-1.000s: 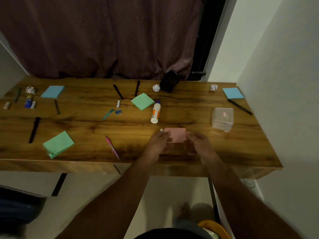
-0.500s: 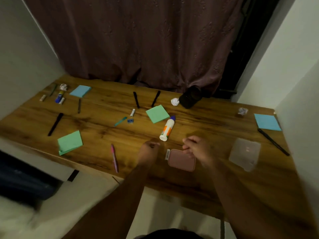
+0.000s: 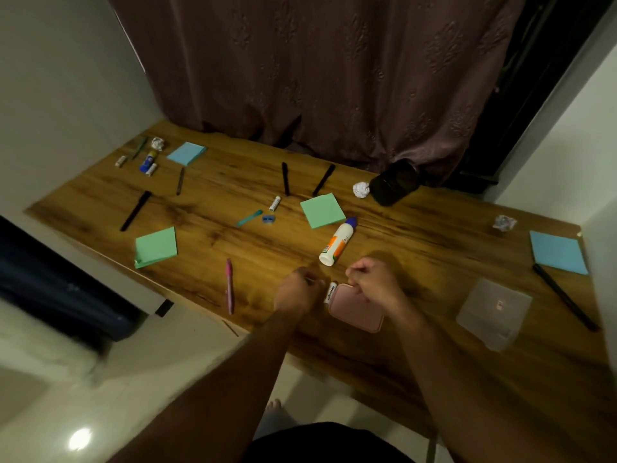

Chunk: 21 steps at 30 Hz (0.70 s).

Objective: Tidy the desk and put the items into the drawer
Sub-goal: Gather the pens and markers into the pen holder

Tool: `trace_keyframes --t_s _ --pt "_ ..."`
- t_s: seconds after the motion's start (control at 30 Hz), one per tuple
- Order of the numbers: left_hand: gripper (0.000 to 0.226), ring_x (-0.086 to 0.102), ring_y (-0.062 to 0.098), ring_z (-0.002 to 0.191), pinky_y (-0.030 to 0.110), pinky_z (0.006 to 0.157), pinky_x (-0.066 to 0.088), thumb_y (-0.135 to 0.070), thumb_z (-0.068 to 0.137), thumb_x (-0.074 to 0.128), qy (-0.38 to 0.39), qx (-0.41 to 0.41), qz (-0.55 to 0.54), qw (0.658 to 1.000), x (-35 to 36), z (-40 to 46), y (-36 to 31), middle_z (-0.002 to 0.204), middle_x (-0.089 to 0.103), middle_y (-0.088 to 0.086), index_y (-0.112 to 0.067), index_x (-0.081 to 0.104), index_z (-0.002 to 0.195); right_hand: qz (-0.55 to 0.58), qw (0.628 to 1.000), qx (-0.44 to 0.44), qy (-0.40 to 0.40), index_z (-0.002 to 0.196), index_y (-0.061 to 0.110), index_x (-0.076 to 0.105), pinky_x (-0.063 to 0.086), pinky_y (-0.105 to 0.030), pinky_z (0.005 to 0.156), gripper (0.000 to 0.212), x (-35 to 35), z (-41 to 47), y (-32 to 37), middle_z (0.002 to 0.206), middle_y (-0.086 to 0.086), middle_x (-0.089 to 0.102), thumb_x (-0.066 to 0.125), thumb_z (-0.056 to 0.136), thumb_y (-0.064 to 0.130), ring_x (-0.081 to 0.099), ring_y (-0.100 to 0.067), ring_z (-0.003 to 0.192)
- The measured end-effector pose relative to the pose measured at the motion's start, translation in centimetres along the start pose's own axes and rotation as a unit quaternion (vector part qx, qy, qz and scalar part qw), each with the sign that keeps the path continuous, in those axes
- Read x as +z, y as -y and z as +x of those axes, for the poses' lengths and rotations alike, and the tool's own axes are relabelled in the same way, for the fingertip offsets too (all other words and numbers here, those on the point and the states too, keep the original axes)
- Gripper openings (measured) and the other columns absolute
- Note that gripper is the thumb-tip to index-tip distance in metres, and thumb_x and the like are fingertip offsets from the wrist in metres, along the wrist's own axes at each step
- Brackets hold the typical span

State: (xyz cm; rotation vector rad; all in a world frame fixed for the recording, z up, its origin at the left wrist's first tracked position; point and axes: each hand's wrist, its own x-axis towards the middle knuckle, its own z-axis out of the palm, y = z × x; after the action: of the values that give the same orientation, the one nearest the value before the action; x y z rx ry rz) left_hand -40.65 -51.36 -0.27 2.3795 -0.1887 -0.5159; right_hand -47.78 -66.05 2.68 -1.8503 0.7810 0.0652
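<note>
A long wooden desk [image 3: 417,262] is running from lower left to upper right, backed by a dark maroon curtain [image 3: 317,78] and enclosed by pale walls at both ends. Its near edge is lying open toward the person; the far edge is meeting the curtain.

Left end: a blue-capped glue stick [image 3: 147,161] and a crumpled white paper ball [image 3: 157,143] are lying near the wall, a pale blue sticky-note pad [image 3: 187,153] just beside them. A black marker [image 3: 135,210] and a green sticky-note pad [image 3: 156,247] are lying near the front edge, with bare wood between them.

Centre: a pink pen [image 3: 229,286] is lying close to the front edge. A second green sticky-note pad [image 3: 322,210] is touching a white glue bottle with an orange label [image 3: 338,242], which is lying on its side.

The left hand [image 3: 297,290] is hovering with fingers curled; whether it is holding anything cannot be told. A small white labelled tube [image 3: 330,293] is lying between the hands, against a flat pink rounded-corner case [image 3: 355,310]. The right hand [image 3: 375,282] is resting curled at the case's far edge; its grip cannot be told.

Right end: a clear plastic box [image 3: 494,312] is sitting near the front edge, well apart from a long black pen [image 3: 564,297] and a second blue sticky-note pad [image 3: 557,252].
</note>
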Motion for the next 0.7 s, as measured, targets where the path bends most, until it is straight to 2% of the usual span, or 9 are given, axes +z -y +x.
trace_keyframes --t_s 0.13,0.27,0.5,0.7 --pt "0.027 0.065 0.017 0.098 0.030 0.083 0.054 -0.035 0.083 0.070 0.008 0.024 0.009 1.000 0.6 0.1 -0.5 0.107 0.069 -0.001 -0.024 0.067 0.107 0.004 1.000 0.001 -0.003 0.105 0.019 0.064 0.043 -0.024 0.054 0.013 -0.1 0.0 -0.4 0.088 -0.002 0.070 0.059 0.094 0.025 0.065 -0.014 0.073" --pt "0.028 0.064 0.017 0.096 0.030 0.081 0.054 -0.040 0.078 0.074 0.026 0.049 0.023 0.998 1.2 0.5 -1.2 0.101 0.068 -0.004 -0.025 0.066 0.102 0.017 0.999 0.013 -0.024 0.105 0.018 0.065 0.044 -0.025 0.050 0.015 -0.8 0.5 -0.9 0.086 -0.002 0.070 0.060 0.094 0.027 0.065 -0.014 0.068" --pt "0.019 0.065 0.019 0.096 0.030 0.081 0.053 -0.035 0.080 0.070 0.028 0.070 0.062 0.995 2.1 1.2 -0.7 0.099 0.070 -0.002 -0.028 0.067 0.097 0.033 0.999 0.020 -0.017 0.103 0.016 0.065 0.041 -0.021 0.046 0.015 -0.5 0.4 -0.9 0.084 -0.003 0.070 0.061 0.093 0.026 0.063 -0.012 0.063" --pt "0.020 0.065 0.022 0.101 0.028 0.082 0.051 -0.033 0.083 0.066 0.023 0.077 0.088 0.993 1.8 1.1 -0.8 0.103 0.070 0.002 -0.026 0.068 0.101 0.025 1.000 0.001 0.001 0.098 0.016 0.063 0.039 -0.019 0.044 0.011 -0.2 0.3 -0.1 0.085 -0.006 0.071 0.060 0.094 0.025 0.062 -0.011 0.061"
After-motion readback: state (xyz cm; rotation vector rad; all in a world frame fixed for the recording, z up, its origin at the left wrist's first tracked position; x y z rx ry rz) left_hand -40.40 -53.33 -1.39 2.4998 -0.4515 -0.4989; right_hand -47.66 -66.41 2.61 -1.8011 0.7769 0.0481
